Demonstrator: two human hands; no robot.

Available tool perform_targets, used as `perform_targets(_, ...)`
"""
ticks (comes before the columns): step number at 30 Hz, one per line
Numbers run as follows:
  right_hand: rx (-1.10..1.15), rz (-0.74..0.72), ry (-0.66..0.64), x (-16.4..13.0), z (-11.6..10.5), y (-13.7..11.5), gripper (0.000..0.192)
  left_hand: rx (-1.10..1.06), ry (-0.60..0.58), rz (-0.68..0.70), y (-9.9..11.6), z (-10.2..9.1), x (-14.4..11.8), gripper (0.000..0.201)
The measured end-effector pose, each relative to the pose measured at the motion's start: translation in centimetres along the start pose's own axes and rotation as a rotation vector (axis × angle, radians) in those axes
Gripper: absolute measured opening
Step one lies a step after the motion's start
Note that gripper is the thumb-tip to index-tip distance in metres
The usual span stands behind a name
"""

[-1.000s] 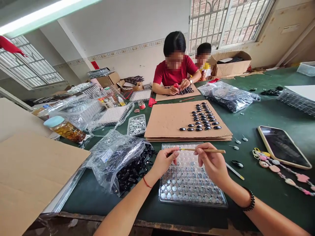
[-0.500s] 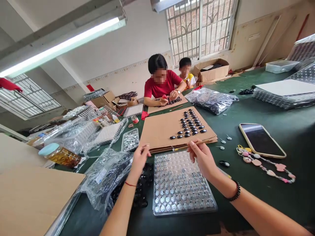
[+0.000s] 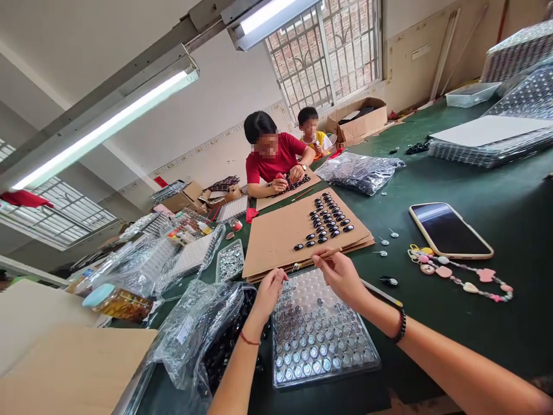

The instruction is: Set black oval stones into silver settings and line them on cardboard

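Observation:
My right hand (image 3: 341,275) pinches a thin wooden stick (image 3: 317,257) whose tip carries a small silver piece at the cardboard's near edge. My left hand (image 3: 268,290) is curled over the top left corner of a clear plastic tray (image 3: 319,340) filled with silver studs; whether it holds anything is hidden. A clear bag of black pieces (image 3: 216,340) lies just left of that hand. Beyond the tray, a cardboard sheet (image 3: 276,236) carries rows of black oval beads (image 3: 326,218).
A phone (image 3: 449,230) and a pink charm strap (image 3: 462,275) lie on the green table to the right. A small tray of silver parts (image 3: 231,260) and a jar (image 3: 114,302) sit left. Two people sit across the table. Stacked trays (image 3: 492,144) stand far right.
The camera has tilted up and rolled. My hands moved from over the tray's middle to its far edge, and the stick's tip now reaches the cardboard's near edge.

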State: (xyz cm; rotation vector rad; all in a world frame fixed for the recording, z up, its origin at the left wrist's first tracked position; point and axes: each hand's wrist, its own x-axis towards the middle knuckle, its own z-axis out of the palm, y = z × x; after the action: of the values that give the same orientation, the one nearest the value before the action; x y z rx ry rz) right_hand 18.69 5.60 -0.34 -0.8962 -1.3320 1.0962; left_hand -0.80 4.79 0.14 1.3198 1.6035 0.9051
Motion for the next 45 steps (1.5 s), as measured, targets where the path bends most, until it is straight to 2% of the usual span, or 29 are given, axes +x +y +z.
perform_targets(3,-0.133,-0.081,-0.079,-0.6,0.2,0.1,0.023,-0.127,-0.160,-0.039,-1.0,1.6,-1.4,0.043)
perform_targets(6,-0.275,-0.157,-0.161,-1.0,0.3,0.3,0.022,-0.145,-0.213,-0.073,-1.1,2.2,-1.8,0.046)
perform_targets(11,-0.379,-0.289,-0.241,-1.4,0.5,0.7,0.022,-0.038,-0.230,0.028,-1.2,2.4,-1.9,0.036)
perform_targets(15,-0.388,-0.334,-0.240,-1.7,0.7,0.7,0.019,0.134,-0.119,0.210,-1.0,2.4,-2.3,0.033)
perform_targets(17,-0.379,-0.315,-0.204,-1.8,0.8,0.8,0.020,0.177,-0.095,0.258,-0.8,2.4,-2.6,0.034)
perform_targets(20,-0.371,-0.248,-0.163,-1.7,0.8,1.2,0.020,0.175,-0.170,0.259,-0.6,2.7,-3.0,0.034)
perform_targets(22,-0.396,-0.236,-0.184,-1.7,0.8,1.4,0.020,0.173,-0.231,0.242,-0.5,2.8,-3.0,0.033)
perform_targets(26,-0.563,-0.371,-0.286,-1.7,0.6,1.5,0.020,0.202,-0.286,0.184,-0.7,2.5,-2.7,0.027)
perform_targets(29,-0.664,-0.495,-0.294,-1.6,0.3,1.4,0.019,0.191,-0.259,0.162,-1.1,2.3,-2.2,0.028)
perform_targets(35,-0.621,-0.554,-0.141,-1.4,-0.2,1.1,0.019,0.028,-0.042,0.118,-2.0,2.4,-2.0,0.020)
perform_targets(40,-0.562,-0.570,-0.119,-1.8,0.0,0.9,0.018,0.085,-0.144,0.156,-1.9,3.2,-2.4,0.027)
perform_targets(45,-0.560,-0.532,-0.151,-2.1,0.3,0.9,0.018,0.023,-0.122,0.140,-1.8,3.6,-2.5,0.030)
